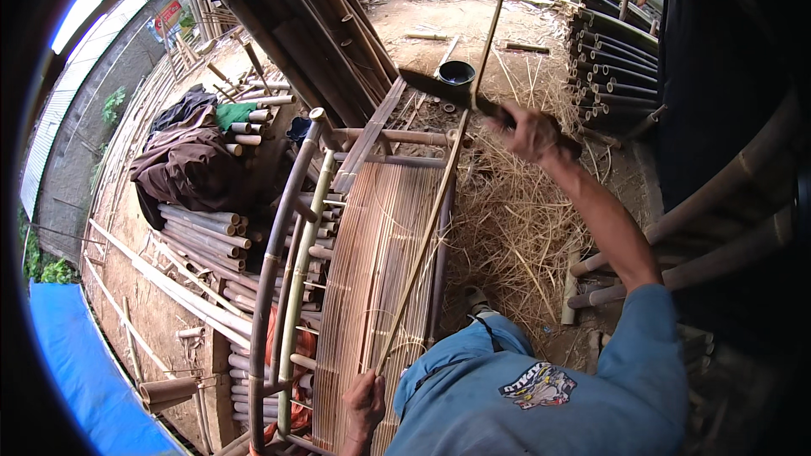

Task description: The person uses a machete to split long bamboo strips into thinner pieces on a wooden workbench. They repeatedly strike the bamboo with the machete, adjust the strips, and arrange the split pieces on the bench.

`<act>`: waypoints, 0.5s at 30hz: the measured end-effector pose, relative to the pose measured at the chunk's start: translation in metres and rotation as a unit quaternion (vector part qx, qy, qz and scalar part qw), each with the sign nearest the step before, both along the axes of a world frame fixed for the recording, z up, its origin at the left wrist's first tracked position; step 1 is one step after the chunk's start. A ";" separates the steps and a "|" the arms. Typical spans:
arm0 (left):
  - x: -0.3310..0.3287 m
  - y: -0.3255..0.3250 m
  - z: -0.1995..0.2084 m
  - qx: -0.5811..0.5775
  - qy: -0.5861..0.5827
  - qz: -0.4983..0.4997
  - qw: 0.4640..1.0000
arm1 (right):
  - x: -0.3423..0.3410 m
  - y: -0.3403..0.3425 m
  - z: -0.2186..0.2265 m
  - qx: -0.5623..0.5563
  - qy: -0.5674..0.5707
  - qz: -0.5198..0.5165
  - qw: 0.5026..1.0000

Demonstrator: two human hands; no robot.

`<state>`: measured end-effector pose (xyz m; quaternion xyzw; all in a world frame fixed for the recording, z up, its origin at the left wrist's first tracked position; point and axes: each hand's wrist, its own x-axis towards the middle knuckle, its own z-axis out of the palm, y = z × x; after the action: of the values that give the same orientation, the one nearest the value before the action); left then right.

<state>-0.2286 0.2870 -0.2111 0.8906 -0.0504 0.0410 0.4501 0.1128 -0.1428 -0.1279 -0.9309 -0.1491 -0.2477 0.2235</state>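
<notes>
My left hand (365,401) is closed around the lower end of a long, narrow bamboo strip (419,257), low over the slatted top of a bamboo bench (355,228). The strip slants up and away to the right, past the top of the view. Farther along it, my right hand (530,133) grips the handle of a machete (439,89). The dark blade points left and crosses the strip, touching it or very close to it. Thin slats run lengthwise along the bench top, and round bamboo poles (269,287) form its left side.
Loose straw-like shavings (507,228) cover the ground to the right. Bamboo poles (612,67) are stacked at the far right, with more (211,241) at the left under dark cloth (190,165). A black bucket (456,73) stands ahead. Thick poles (296,25) lean near the bench's far end.
</notes>
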 end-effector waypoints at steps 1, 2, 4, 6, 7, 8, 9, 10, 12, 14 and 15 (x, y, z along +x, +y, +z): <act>-0.007 0.006 0.000 0.013 0.002 -0.008 1.000 | 0.000 -0.014 0.015 -0.088 0.051 -0.100 0.990; -0.018 0.011 -0.011 0.015 -0.010 0.007 1.000 | 0.009 -0.029 0.020 -0.082 0.030 -0.107 0.990; -0.034 0.020 -0.024 0.006 -0.012 0.016 1.000 | 0.021 -0.059 0.026 -0.073 0.017 -0.104 0.992; -0.048 0.029 -0.031 0.023 0.003 0.022 0.999 | 0.029 -0.079 0.040 -0.028 0.003 -0.089 0.996; -0.057 0.036 -0.033 0.042 0.030 0.030 0.998 | 0.033 -0.080 0.052 -0.034 -0.009 -0.081 0.996; -0.065 0.045 -0.036 0.061 0.057 0.039 0.996 | 0.034 -0.084 0.058 -0.028 0.000 -0.098 0.995; -0.076 0.055 -0.042 0.076 0.083 0.046 0.993 | 0.033 -0.093 0.066 -0.025 0.006 -0.116 0.993; -0.088 0.068 -0.062 0.112 0.023 0.053 0.992 | 0.037 -0.132 0.073 0.021 0.014 -0.166 0.986; -0.127 0.104 -0.089 0.098 0.013 0.051 0.994 | 0.037 -0.170 0.098 0.061 0.030 -0.232 0.970; -0.144 0.112 -0.092 0.046 0.017 0.093 0.994 | 0.026 -0.191 0.120 0.051 0.018 -0.268 0.962; -0.129 0.098 -0.076 0.001 0.048 0.113 0.992 | 0.023 -0.209 0.123 0.054 -0.009 -0.288 0.956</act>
<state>-0.3580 0.3845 -0.2872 0.8920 0.0725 0.0489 0.4435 0.1357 -0.3521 -0.0052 -0.9188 0.1366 -0.3171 0.1911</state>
